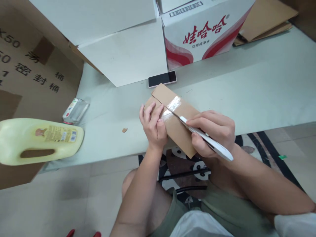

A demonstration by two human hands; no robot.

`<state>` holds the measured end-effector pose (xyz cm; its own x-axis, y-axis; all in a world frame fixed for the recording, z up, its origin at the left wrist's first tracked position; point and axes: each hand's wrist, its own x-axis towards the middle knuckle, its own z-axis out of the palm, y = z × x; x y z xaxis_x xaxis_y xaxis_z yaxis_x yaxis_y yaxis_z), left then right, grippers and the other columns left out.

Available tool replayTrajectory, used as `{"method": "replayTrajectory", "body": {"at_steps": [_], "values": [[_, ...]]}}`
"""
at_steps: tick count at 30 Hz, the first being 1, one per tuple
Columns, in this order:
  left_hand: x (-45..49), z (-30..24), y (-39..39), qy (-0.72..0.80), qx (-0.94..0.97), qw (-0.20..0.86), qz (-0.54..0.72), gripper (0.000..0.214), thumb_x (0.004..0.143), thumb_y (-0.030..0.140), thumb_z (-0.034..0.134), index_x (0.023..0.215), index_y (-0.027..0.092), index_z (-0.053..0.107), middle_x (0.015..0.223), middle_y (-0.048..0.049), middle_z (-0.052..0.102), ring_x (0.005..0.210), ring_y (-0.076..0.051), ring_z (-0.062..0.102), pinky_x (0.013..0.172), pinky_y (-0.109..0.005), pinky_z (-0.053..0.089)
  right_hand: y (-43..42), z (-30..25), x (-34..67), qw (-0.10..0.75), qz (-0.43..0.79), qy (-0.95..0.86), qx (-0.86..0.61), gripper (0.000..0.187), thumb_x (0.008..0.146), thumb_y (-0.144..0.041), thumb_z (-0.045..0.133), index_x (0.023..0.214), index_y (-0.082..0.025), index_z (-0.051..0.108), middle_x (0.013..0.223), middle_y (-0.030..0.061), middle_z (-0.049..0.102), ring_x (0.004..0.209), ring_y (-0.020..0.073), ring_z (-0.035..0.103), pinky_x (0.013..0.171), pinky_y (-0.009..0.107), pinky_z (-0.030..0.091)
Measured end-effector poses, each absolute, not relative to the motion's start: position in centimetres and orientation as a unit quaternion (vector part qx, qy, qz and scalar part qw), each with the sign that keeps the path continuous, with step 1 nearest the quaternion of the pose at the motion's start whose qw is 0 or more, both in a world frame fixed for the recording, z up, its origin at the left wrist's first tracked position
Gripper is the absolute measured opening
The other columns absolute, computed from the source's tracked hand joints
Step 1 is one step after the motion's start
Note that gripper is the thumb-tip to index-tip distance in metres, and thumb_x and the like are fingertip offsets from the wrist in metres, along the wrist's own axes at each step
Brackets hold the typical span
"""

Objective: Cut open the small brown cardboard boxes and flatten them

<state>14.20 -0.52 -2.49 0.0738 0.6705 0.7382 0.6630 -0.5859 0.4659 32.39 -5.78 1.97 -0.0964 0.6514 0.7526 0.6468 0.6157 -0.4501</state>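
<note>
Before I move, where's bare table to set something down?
Widest: right of the table, before the red-and-white carton. Smaller: between left hand and yellow jug, barring a brown scrap. Crowded: around the phone, between small box and white carton.

Small brown box partly hidden by right hand, jug cropped at left.

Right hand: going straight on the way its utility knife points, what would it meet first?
Probably the clear tape on the cardboard box, just beyond the utility knife, then the left hand; depth is unclear.
</note>
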Motion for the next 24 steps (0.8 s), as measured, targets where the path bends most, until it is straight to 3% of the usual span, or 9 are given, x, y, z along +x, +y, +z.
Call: {"method": "replayTrajectory", "body": {"at_steps": [8,11,15,17,20,22,24], "values": [[14.1,-2.7,-0.6,0.465,0.729,0.011,0.503,0.053,0.101,0.041,0.027,0.121,0.02,0.072,0.125,-0.0103,0.069,0.129,-0.028,0.057,0.125,-0.054,0.026,-6.5,1.2,33.1,0.582,0.004,-0.707,-0.401,0.02,0.092,-0.04,0.05,0.095,-0.03,0.067,0.082,0.0058,0.072,0.069,0.0218,0.07,0.059,0.038,0.057],[13.8,-2.8,-0.3,0.47,0.729,0.026,0.497,0.055,0.102,0.046,0.026,0.121,0.021,0.072,0.126,-0.0105,0.069,0.131,-0.028,0.056,0.125,-0.054,0.025,-6.3,0.4,33.7,0.619,-0.037,-0.637,-0.458,0.026,0.094,-0.051,0.05,0.099,-0.03,0.065,0.099,0.0091,0.069,0.075,0.024,0.071,0.062,0.043,0.059],[12.4,-2.9,0.9,0.461,0.737,0.072,0.488,0.06,0.102,0.055,0.025,0.122,0.023,0.071,0.133,-0.0099,0.066,0.135,-0.028,0.055,0.127,-0.054,0.022,-4.2,-0.8,35.2,0.629,-0.033,-0.589,-0.506,0.01,0.092,-0.039,0.058,0.094,-0.029,0.057,0.115,0.0082,0.065,0.085,0.0239,0.072,0.074,0.047,0.062],[11.2,-3.0,1.7,0.448,0.741,0.105,0.488,0.061,0.101,0.059,0.027,0.123,0.023,0.071,0.137,-0.0095,0.064,0.139,-0.028,0.052,0.128,-0.053,0.02,-2.8,-1.8,36.2,0.568,-0.008,-0.63,-0.529,0.007,0.088,-0.03,0.062,0.094,-0.028,0.057,0.115,0.0086,0.067,0.099,0.0265,0.071,0.086,0.049,0.06],[9.1,-2.9,3.0,0.446,0.737,0.181,0.475,0.062,0.096,0.068,0.034,0.124,0.026,0.07,0.147,-0.0095,0.058,0.149,-0.03,0.039,0.128,-0.053,0.02,-1.0,-3.8,37.7,0.401,0.089,-0.682,-0.605,0.025,0.081,-0.022,0.064,0.106,-0.024,0.063,0.135,0.0147,0.062,0.126,0.0346,0.062,0.103,0.056,0.053],[7.7,-2.5,3.6,0.47,0.695,0.249,0.484,0.063,0.089,0.075,0.042,0.122,0.029,0.07,0.151,-0.0088,0.055,0.15,-0.032,0.039,0.124,-0.051,0.031,-0.3,-5.3,38.6,0.298,0.16,-0.684,-0.647,0.045,0.075,-0.018,0.065,0.12,-0.02,0.063,0.154,0.0182,0.047,0.141,0.0391,0.05,0.11,0.059,0.048],[6.4,-1.9,3.7,0.493,0.623,0.331,0.509,0.066,0.086,0.079,0.041,0.118,0.028,0.07,0.143,-0.0101,0.061,0.144,-0.033,0.048,0.117,-0.051,0.042,0.0,-6.3,39.1,0.23,0.203,-0.678,-0.668,0.066,0.07,-0.013,0.067,0.136,-0.015,0.057,0.166,0.0197,0.029,0.151,0.041,0.036,0.117,0.058,0.042]]}}
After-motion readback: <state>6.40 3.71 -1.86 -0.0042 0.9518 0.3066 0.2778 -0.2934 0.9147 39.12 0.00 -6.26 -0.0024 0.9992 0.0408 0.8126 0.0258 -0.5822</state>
